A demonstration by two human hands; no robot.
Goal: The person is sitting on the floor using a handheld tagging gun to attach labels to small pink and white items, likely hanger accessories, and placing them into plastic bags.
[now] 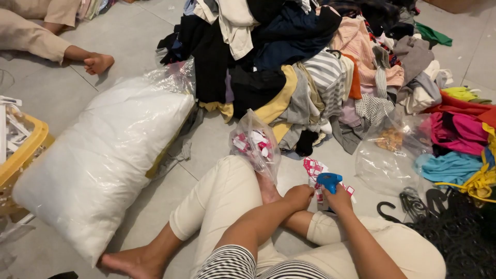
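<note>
A tagging gun (329, 182) is held above the right hand (338, 199), with the left hand (298, 196) just beside it. A tag bag (256, 143) stands left of the hands, before the clothes pile (310, 62). A stuffed sack (103, 160) lies further left, and hangers (413, 204) are heaped at the right.

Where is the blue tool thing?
In the head view, the blue tagging gun is low and right of centre, held by the right hand, with the left hand beside it, just over the red-and-white tags on the floor.
</note>
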